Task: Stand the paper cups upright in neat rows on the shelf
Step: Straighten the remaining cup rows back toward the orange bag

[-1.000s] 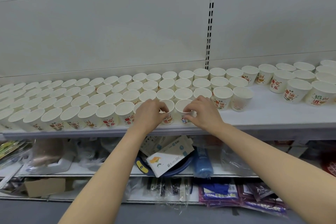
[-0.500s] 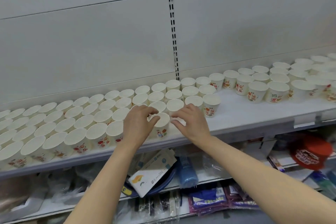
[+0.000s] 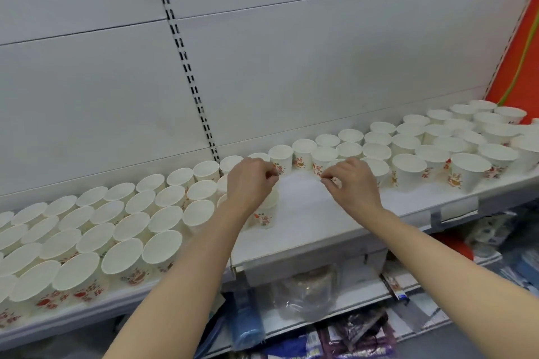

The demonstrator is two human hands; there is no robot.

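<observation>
Paper cups on shelf: stock in rows, gap at centre

Item 1, left block of paper cups (image 3: 96, 230): upright, mouths up, packed rim to rim in slanting rows from the back wall (image 3: 291, 67) to the front lip of the shelf (image 3: 291, 245). The front row stands close to the lip, with little margin for a knock.

Item 2, left hand (image 3: 249, 183): raised over the right end of that block, fingers curled in and pressed to the thumb. It hides what lies under it, so whether it pinches a rim cannot be told. One cup (image 3: 267, 210) stands just below and beside it, at the edge of the gap.

Item 3, bare shelf surface between the hands: open room, reaching from the back row to the lip.

Item 4, right hand (image 3: 353, 183): at the left end of the right block (image 3: 437, 151), fingertips (image 3: 328, 179) pinched together at a cup there; the grip itself is too blurred to confirm.

Step in hand, by judgement: extending the rows into the gap. The next move calls for carrying cups from the looser right block leftward, setting each one down level against its neighbour and clear of the lip
</observation>
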